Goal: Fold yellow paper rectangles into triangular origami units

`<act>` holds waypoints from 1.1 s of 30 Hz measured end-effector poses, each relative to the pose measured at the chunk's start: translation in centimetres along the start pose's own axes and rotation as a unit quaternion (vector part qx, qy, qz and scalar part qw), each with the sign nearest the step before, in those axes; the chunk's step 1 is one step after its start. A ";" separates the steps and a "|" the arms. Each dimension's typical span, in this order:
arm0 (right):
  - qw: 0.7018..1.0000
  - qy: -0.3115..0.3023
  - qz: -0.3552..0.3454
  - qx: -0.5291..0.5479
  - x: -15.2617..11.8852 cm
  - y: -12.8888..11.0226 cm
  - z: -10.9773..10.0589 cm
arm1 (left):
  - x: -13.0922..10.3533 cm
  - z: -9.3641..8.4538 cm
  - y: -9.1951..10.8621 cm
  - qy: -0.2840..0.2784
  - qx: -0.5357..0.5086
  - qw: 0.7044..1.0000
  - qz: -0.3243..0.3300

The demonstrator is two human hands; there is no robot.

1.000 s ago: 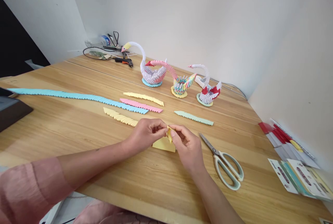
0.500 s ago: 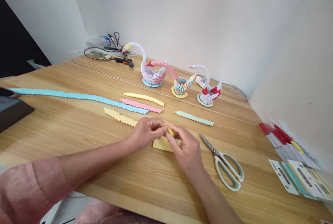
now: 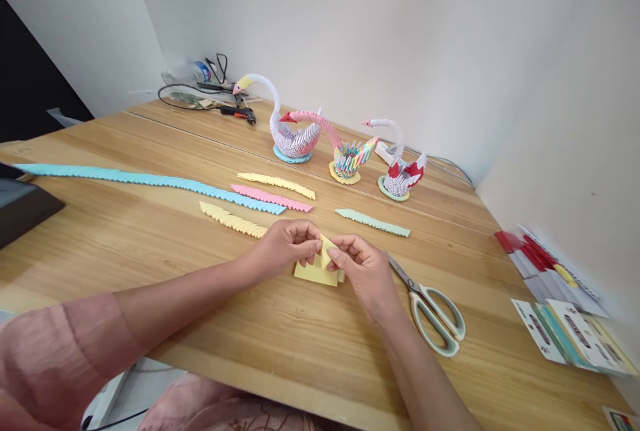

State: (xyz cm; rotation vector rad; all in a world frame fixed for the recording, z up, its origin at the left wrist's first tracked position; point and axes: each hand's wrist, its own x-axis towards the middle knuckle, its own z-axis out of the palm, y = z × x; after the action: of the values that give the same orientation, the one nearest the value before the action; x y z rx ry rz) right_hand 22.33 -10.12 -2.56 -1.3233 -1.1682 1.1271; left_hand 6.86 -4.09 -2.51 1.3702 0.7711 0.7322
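A small folded yellow paper (image 3: 326, 252) is pinched between my two hands, above the table. My left hand (image 3: 293, 247) grips its left edge with thumb and fingers. On its right side, the thumb and fingers of my right hand (image 3: 361, 267) hold it. Beneath them lie flat yellow paper sheets (image 3: 316, 274), partly hidden by the hands. A pale yellow folded strip (image 3: 230, 219) runs up to my left hand. Scissors (image 3: 430, 307) with pale handles lie right of my right hand, blades slightly apart.
Paper swans (image 3: 295, 141) stand at the back of the wooden table (image 3: 260, 344). Blue (image 3: 150, 181), pink (image 3: 273, 198), yellow (image 3: 276, 183) and green strips (image 3: 373, 222) lie before them. A glue gun (image 3: 237, 113) is back left, paper packs (image 3: 573, 334) right, a dark device (image 3: 30, 207) left.
The yellow paper between my fingers has turned and now shows a flatter, larger face. My right hand has shifted slightly right, uncovering more of the sheets beneath.
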 end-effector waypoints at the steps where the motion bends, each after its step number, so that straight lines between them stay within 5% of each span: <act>1: 1.000 0.002 -0.001 0.001 0.0 0.0 0.1 | 0.1 0.0 -0.1 -0.001 -0.011 1.000 -0.003; 8: 0.999 0.041 -0.017 0.031 0.1 0.2 0.2 | 0.2 -0.2 -0.1 -0.028 -0.067 0.997 -0.011; 17: 0.998 0.048 -0.015 0.046 0.2 0.4 0.4 | 0.2 -0.4 -0.2 -0.063 0.010 0.996 -0.056; 24: 0.995 0.065 -0.046 -0.055 -0.2 0.3 0.6 | -0.3 -0.1 -0.3 0.036 0.172 0.981 0.079; 30: 0.997 0.071 -0.036 -0.022 -0.1 0.3 0.3 | 0.1 -0.5 -0.3 -0.089 0.083 0.992 -0.045; 33: 0.998 0.059 -0.022 0.010 0.1 0.5 0.2 | -0.1 -0.5 -0.2 -0.072 0.111 0.990 -0.037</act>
State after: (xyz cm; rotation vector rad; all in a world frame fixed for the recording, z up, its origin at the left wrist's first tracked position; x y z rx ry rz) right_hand 22.19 -10.01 -3.12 -1.3246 -1.0923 1.0118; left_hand 6.41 -3.88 -2.75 1.5679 0.8011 0.4932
